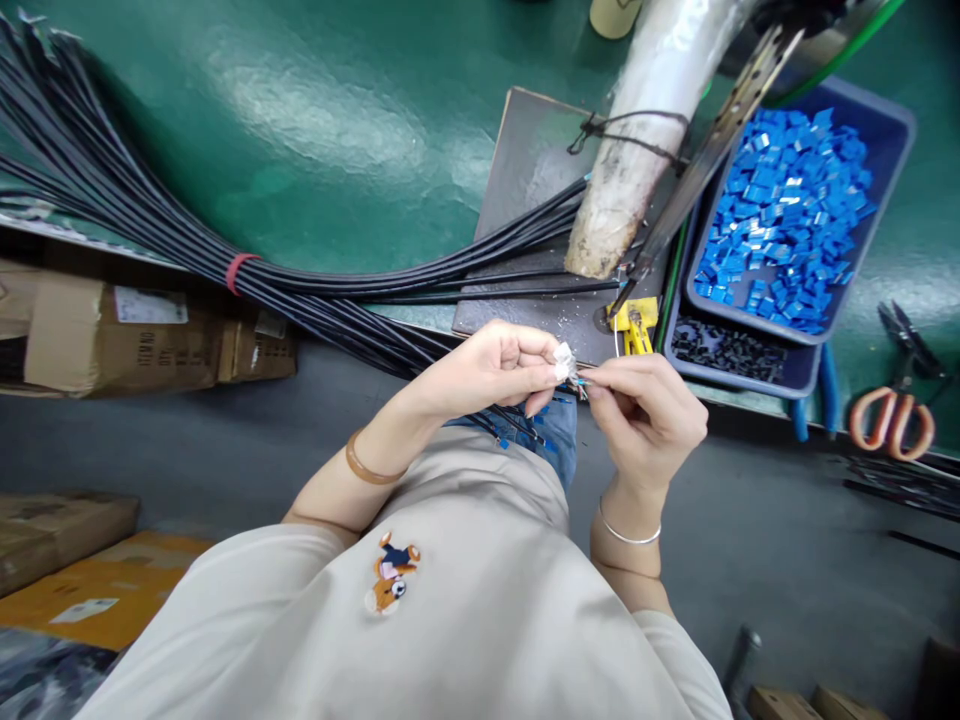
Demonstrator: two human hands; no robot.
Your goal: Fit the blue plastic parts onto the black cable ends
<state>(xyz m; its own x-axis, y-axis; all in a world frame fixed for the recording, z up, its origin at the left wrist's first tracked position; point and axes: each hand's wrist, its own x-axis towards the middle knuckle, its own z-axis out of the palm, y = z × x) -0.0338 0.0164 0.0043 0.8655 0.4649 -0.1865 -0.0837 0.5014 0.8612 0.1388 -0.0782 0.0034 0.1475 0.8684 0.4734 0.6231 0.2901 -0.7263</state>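
My left hand is closed on a small white and clear piece, pinched between thumb and fingers; its exact kind is too small to tell. Thin wire ends, one bluish, stick out beside it. My right hand pinches at these wire ends, its fingertips almost meeting those of the left. Below both hands, black cables with small blue tips hang over my lap. Just beyond the right hand a yellow tool rests at the board's edge.
A bundle of black cables, tied with a red band, crosses the green table onto a grey board. A whitish tube slants above it. Right: bins of blue pieces and black pieces, orange-handled scissors.
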